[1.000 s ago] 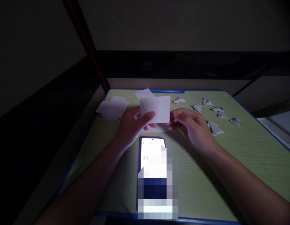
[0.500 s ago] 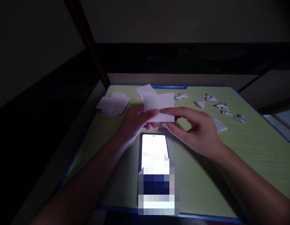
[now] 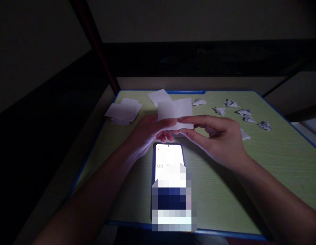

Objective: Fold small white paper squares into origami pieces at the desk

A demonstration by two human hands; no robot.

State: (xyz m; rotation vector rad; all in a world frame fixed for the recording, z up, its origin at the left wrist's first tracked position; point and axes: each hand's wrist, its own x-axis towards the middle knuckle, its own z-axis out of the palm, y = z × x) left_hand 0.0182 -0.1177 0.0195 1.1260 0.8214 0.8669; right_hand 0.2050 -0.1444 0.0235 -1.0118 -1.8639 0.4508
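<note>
A white sheet of paper (image 3: 182, 108) is held up above the table, creased down its middle. My left hand (image 3: 150, 134) grips its left part, thumb in front and fingers beneath. From the right, my right hand (image 3: 218, 137) pinches the lower edge between thumb and index finger, close to the left thumb tip. Just below the hands lies a phone (image 3: 169, 154), its bright screen showing timer digits; its lower part is blurred out. Behind the held sheet rests another white sheet (image 3: 159, 96) on the table.
A stack of white paper (image 3: 123, 112) lies at the table's left. Several folded paper pieces (image 3: 231, 102) are scattered over the right side, one partly behind my right hand. The green table (image 3: 270, 173) has a blue rim. A dark wall stands behind it.
My right thumb has closed up against the sheet's lower edge, and both thumbs have come nearer its middle. The crease shows more plainly. The view has shifted slightly.
</note>
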